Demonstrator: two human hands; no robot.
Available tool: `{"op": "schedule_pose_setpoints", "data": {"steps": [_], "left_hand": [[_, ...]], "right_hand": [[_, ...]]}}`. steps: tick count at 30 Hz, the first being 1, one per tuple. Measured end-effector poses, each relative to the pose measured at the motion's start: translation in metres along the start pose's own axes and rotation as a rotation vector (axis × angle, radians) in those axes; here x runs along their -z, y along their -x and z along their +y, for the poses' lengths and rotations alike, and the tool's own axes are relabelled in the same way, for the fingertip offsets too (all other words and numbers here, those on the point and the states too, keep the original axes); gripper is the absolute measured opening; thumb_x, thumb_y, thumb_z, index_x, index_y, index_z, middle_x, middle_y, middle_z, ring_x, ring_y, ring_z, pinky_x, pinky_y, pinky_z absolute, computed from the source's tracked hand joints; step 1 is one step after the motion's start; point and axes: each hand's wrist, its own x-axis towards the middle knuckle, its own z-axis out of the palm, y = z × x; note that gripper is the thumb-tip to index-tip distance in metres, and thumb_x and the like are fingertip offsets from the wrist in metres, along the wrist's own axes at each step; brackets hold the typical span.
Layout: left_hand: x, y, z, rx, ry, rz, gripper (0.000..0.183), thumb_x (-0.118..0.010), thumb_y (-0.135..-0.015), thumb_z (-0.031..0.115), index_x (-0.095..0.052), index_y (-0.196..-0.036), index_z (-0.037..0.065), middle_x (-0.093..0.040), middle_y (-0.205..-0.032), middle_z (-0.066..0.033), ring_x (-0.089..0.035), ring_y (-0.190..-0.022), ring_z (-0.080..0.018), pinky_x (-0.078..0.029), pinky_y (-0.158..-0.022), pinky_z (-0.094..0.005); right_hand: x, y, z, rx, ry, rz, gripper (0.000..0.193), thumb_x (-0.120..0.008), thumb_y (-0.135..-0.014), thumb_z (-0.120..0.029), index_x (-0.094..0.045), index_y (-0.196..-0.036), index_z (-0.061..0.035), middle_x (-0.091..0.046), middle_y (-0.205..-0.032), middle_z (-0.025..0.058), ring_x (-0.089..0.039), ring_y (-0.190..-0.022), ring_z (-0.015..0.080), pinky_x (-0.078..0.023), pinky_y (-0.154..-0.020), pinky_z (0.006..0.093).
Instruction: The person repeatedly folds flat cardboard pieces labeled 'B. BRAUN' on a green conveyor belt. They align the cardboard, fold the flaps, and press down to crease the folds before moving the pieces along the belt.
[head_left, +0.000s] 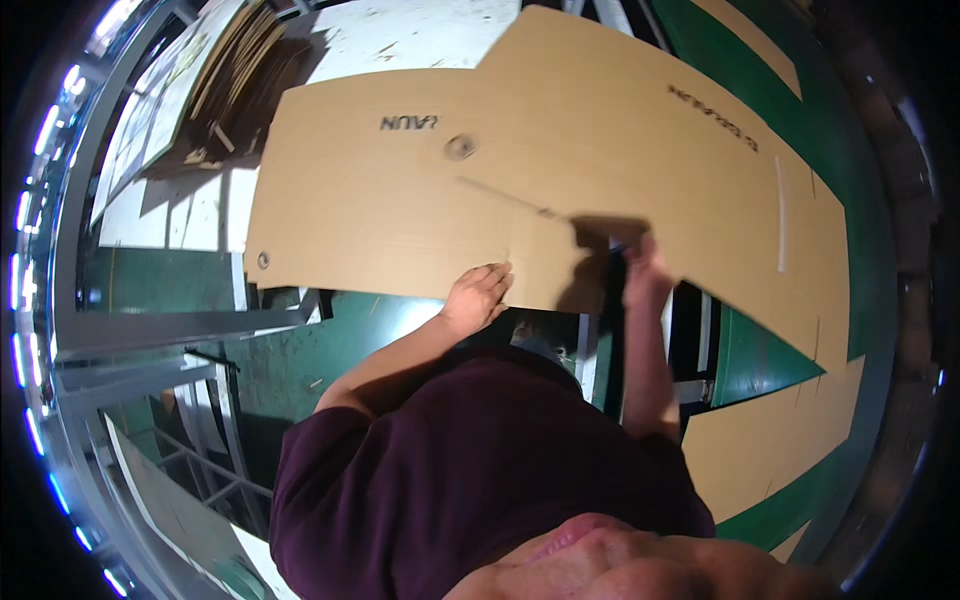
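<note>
A broad brown cardboard sheet (370, 200) with dark printing and a ring-shaped mark spans the view in front of me. A thin slit or edge line runs across its middle; I cannot tell whether the right part is a separate overlapping sheet. My left hand (478, 298) is closed on the near edge, fingers together on top and thumb low at the rim. Farther right, my right hand (648, 272) is raised at the near edge of the cardboard's right part. Motion smears its fingers, and a dark shadow falls on the cardboard beside it.
Upper left, a stack of cardboard pieces (235, 75) stands on a white table (400, 40). More flat cardboard (770, 430) lies on a green surface (760, 360) to the right. Grey metal frame bars (180, 335) stand on the left above a green floor (290, 370).
</note>
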Motion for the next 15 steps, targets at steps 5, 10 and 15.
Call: {"op": "schedule_pose_setpoints", "data": {"steps": [5, 10, 15], "left_hand": [[-0.007, -0.001, -0.001, 0.235, 0.200, -0.348, 0.045, -0.061, -0.083, 0.029, -0.055, -0.121, 0.005, -0.054, -0.128, -0.0137, -0.052, -0.115, -0.0280, -0.043, -0.098, -0.0389], [-0.051, 0.036, -0.016, 0.176, 0.326, -0.025, 0.029, -0.059, -0.084, 0.022, -0.061, -0.107, 0.004, -0.062, -0.111, -0.0145, -0.058, -0.105, -0.0295, -0.046, -0.093, -0.0385], [-0.009, 0.094, -0.013, 0.191, 0.292, -0.315, 0.025, -0.061, -0.084, 0.019, -0.064, -0.107, 0.009, -0.065, -0.107, -0.0135, -0.061, -0.102, -0.0294, -0.048, -0.090, -0.0393]], "right_hand": [[-0.054, 0.115, 0.097, -0.433, -0.350, -0.276, 0.032, -0.051, -0.095, -0.014, -0.048, -0.125, -0.0048, -0.057, -0.114, 0.0094, -0.060, -0.104, 0.0282, -0.052, -0.090, 0.0478], [-0.074, 0.151, 0.164, -0.676, -0.266, -0.559, 0.033, -0.048, -0.099, -0.020, -0.047, -0.126, -0.0018, -0.054, -0.127, 0.0175, -0.053, -0.118, 0.0346, -0.044, -0.101, 0.0460], [-0.109, 0.175, 0.207, -0.983, -0.255, -0.470, 0.029, -0.050, -0.099, -0.023, -0.045, -0.116, -0.0001, -0.050, -0.125, 0.0278, -0.055, -0.113, 0.0394, -0.048, -0.098, 0.0501]]}}
